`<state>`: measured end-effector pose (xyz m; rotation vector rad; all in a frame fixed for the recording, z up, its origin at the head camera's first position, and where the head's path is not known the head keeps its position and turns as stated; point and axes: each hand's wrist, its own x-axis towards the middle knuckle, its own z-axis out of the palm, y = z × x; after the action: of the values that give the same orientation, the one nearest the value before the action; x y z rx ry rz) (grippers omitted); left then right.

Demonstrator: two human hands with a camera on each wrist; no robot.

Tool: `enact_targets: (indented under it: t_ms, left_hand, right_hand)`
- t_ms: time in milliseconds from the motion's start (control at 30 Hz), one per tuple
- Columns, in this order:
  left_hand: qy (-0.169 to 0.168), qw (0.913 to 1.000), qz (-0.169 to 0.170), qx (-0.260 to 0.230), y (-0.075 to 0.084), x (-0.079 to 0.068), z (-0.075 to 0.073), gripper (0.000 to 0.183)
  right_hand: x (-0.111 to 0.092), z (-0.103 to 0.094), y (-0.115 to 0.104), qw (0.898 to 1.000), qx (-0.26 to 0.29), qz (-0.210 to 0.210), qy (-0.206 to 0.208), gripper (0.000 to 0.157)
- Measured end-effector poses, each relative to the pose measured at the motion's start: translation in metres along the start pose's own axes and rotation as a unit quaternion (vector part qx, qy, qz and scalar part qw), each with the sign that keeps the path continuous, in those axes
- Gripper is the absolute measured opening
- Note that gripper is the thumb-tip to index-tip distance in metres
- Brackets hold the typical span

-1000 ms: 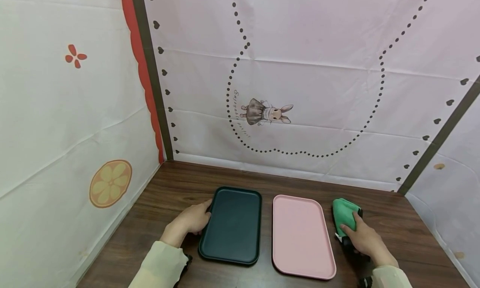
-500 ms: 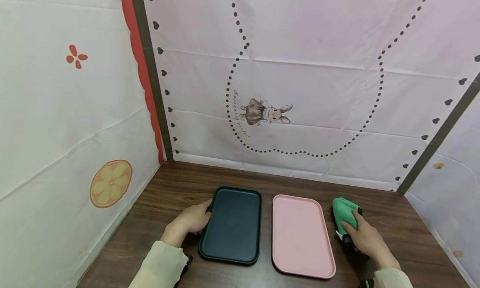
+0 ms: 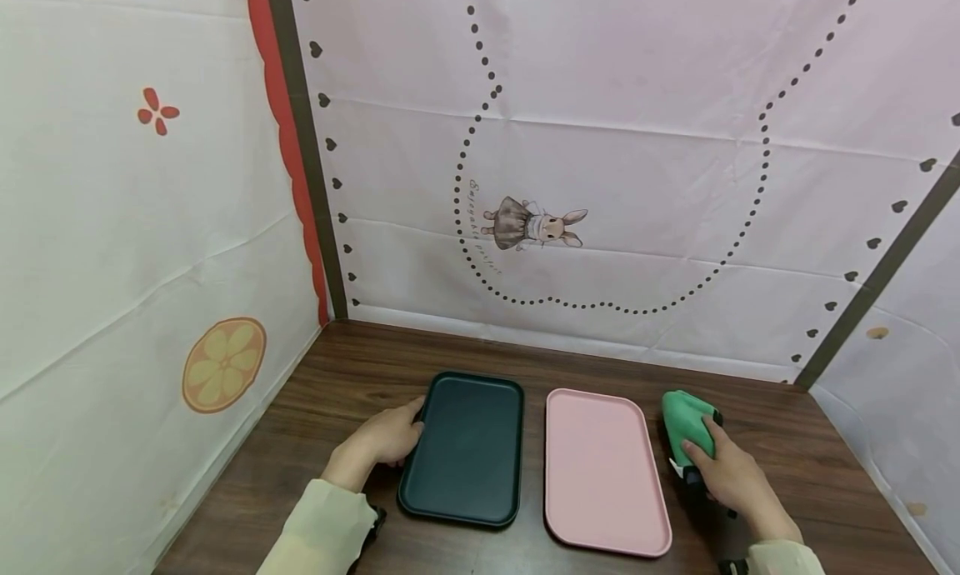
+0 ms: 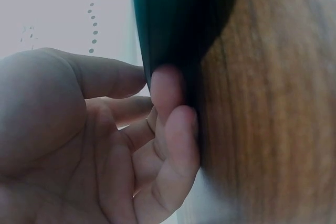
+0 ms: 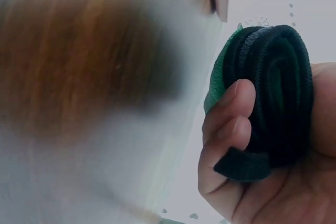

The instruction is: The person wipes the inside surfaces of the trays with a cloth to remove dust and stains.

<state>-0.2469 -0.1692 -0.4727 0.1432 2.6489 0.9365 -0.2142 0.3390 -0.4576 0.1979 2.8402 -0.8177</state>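
My left hand (image 3: 386,437) holds the left edge of a dark green tray (image 3: 461,450), thumb at the rim. In the left wrist view, fingertips (image 4: 181,129) curl under the tray's edge (image 4: 163,19), close over the wood. At the far right, my right hand (image 3: 731,475) grips a rolled green cloth (image 3: 684,418) with dark trim and a small white tag. The right wrist view shows the cloth's layered dark edges (image 5: 273,87) between the curled fingers and the palm, raised off the table, with a short dark strip hanging out.
A pink tray (image 3: 603,467) lies between the dark green tray and the right hand. The brown wooden table (image 3: 360,350) meets a printed white cloth wall (image 3: 660,225) at the back and another wall (image 3: 112,267) at the left.
The right hand has shifted the rolled green cloth very slightly away from the person. The left hand and both trays stay in place.
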Motion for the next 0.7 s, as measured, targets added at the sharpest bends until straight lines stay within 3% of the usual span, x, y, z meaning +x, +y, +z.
enact_targets:
  t_ms: [367, 700]
  left_hand:
    - [-0.003, 1.0, 0.001, -0.005, -0.002, 0.001, 0.001, 0.058]
    - [-0.005, 1.0, -0.002, 0.0, -0.003, 0.003, 0.001, 0.058]
  right_hand:
    - [-0.003, -0.004, -0.017, 0.999, -0.045, -0.025, 0.01, 0.09]
    - [-0.011, -0.001, -0.038, 0.998, -0.036, -0.043, 0.016, 0.087]
